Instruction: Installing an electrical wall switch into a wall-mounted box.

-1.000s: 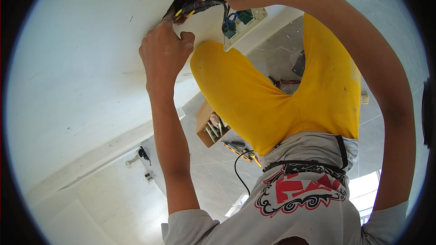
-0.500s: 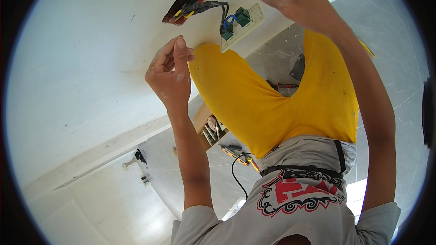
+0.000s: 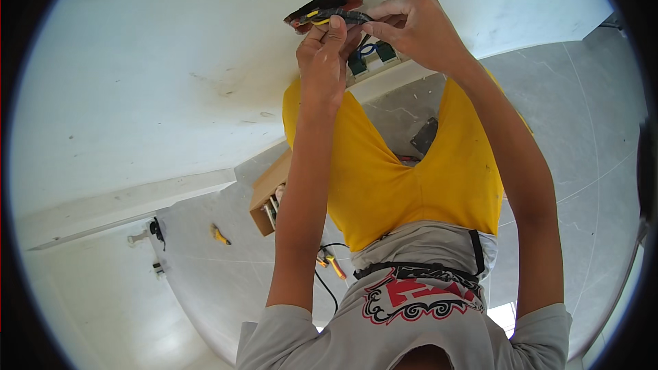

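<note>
My left hand (image 3: 321,62) pinches the black wires (image 3: 349,14) just outside the hole (image 3: 322,3) in the wall (image 3: 171,62). My right hand (image 3: 421,31) grips them farther along, close to my left. The wires come out of the hole; the socket (image 3: 374,63), green blocks (image 3: 387,53) showing on its back, is just beneath my hands, near my yellow trousers (image 3: 411,199).

The left hand (image 3: 323,62) hid part of the dark cables (image 3: 351,15), the right hand (image 3: 425,31) hid part of the plate with green modules (image 3: 374,62), the left forearm (image 3: 306,199) covered one side of the cardboard box (image 3: 263,190), and the reddish end of the wall opening (image 3: 321,4) was blurred.
</note>
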Available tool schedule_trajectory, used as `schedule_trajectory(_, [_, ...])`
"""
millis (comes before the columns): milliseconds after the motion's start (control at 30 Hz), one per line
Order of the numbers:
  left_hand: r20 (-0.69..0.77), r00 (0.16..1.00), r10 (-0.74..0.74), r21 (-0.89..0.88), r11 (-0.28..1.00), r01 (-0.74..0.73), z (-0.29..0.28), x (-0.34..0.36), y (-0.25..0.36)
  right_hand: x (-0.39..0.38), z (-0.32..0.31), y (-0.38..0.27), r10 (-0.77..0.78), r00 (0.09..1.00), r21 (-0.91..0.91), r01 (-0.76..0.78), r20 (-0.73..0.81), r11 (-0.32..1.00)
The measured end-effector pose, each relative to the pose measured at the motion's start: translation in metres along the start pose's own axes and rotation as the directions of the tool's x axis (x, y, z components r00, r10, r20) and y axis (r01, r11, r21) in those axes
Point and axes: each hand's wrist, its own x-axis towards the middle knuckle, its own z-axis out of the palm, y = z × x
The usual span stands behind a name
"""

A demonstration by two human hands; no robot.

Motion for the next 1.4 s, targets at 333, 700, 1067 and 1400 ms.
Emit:
schedule_trajectory(333, [-0.211, 0.970, 0.121, 0.141, 0.986, -0.093, 0.010, 0.005, 0.000, 0.014, 0.032, 0.017, 0.045, 0.958, 0.461, 0.095, -0.284, 0.882])
schedule_trajectory(700, [-0.105, 0.859, 0.501, 0.854, 0.489, -0.180, -0.050, -0.032, 0.035, 0.026, 0.036, -0.003, -0.103, 0.962, 0.158, 0.146, -0.253, 0.977])
schedule_trajectory(1067, [0.327, 0.460, 0.826, 0.888, -0.101, -0.449, -0.055, 0.017, 0.024, 0.014, 0.035, 0.001, -0.244, 0.941, 0.140, 0.281, -0.234, 0.949])
schedule_trajectory(1400, [0.301, 0.354, 0.885, 0.895, -0.134, -0.426, -0.048, 0.025, 0.015, 0.020, 0.044, -0.019, -0.459, 0.883, -0.508, 0.354, -0.096, 0.786])
